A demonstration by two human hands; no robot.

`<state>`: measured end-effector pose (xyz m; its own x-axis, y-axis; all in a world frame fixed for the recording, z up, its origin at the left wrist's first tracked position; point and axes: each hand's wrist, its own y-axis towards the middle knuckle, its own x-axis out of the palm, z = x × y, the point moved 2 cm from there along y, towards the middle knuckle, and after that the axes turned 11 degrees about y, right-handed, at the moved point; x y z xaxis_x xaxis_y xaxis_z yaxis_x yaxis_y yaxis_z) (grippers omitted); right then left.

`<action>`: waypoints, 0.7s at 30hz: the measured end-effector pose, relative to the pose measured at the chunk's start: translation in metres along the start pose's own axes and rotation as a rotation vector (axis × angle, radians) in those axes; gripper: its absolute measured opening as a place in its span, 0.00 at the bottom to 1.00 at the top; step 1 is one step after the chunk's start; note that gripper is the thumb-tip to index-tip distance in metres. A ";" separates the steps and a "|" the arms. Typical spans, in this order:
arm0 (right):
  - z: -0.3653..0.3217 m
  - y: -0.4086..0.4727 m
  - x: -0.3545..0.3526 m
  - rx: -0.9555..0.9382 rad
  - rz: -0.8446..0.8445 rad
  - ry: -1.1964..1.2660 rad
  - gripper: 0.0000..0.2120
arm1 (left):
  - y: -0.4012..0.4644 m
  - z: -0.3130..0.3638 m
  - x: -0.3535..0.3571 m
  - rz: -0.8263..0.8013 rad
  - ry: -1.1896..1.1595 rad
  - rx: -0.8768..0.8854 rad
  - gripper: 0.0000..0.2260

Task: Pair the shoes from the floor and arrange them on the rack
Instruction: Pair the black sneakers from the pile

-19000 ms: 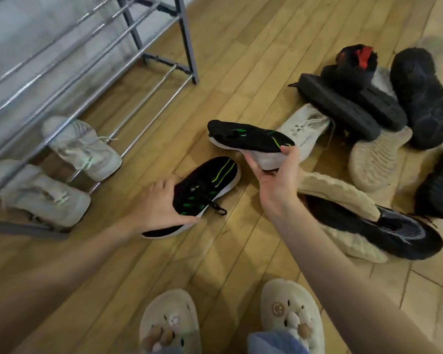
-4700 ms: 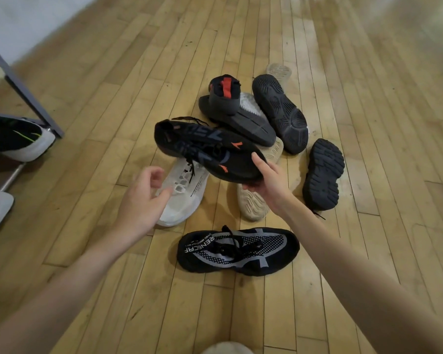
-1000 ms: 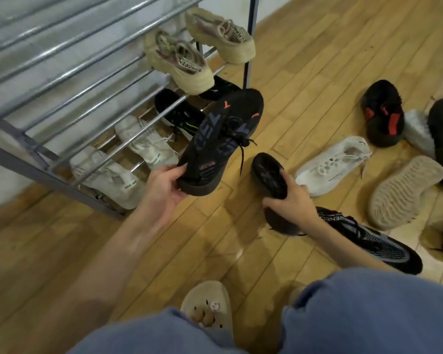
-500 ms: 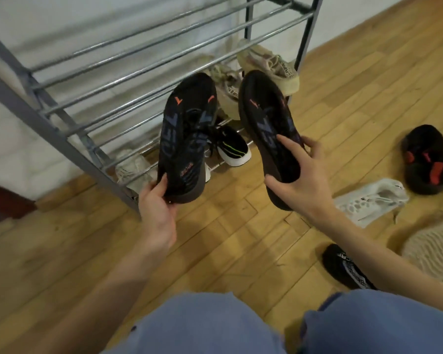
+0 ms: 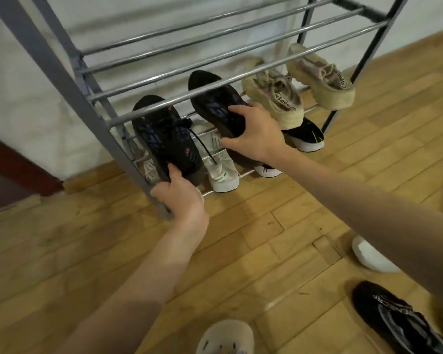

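Note:
My left hand (image 5: 180, 198) grips the heel of one black sneaker (image 5: 164, 139) with orange marks. The matching black sneaker (image 5: 216, 103) is held at its heel by my right hand (image 5: 253, 135). Both shoes point toe-first into the middle shelf of the grey metal rack (image 5: 62, 70), their toes under a shelf bar. To their right on that shelf sit two beige sneakers (image 5: 276, 98), (image 5: 322, 77). On the bottom shelf are white sneakers (image 5: 221, 172) and black shoes with green marks (image 5: 306, 136), partly hidden.
On the wooden floor at the right lie a black patterned shoe (image 5: 394, 320) and a white shoe (image 5: 371, 256), partly hidden by my right arm. A pale slipper on a foot (image 5: 225, 338) shows at the bottom edge. The wall stands behind the rack.
Both hands have pushed the pair of black sneakers forward and down, from held up in front of the rack into its middle shelf. The view has moved closer to the rack.

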<state>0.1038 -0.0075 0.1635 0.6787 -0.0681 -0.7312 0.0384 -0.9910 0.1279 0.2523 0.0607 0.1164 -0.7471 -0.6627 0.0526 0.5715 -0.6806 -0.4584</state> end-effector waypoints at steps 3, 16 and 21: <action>-0.007 0.030 0.016 -0.021 0.000 -0.024 0.36 | 0.006 0.004 0.006 0.038 -0.055 -0.002 0.17; 0.017 0.007 0.034 -0.210 0.003 -0.044 0.35 | 0.015 0.006 -0.013 -0.054 0.007 -0.062 0.15; 0.051 -0.053 0.014 -0.237 0.068 -0.051 0.30 | -0.008 -0.014 -0.016 -0.102 0.119 -0.100 0.13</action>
<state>0.0738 0.0383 0.1127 0.6483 -0.1457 -0.7473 0.1682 -0.9298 0.3272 0.2548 0.0807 0.1071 -0.8378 -0.5460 0.0010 0.4583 -0.7041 -0.5425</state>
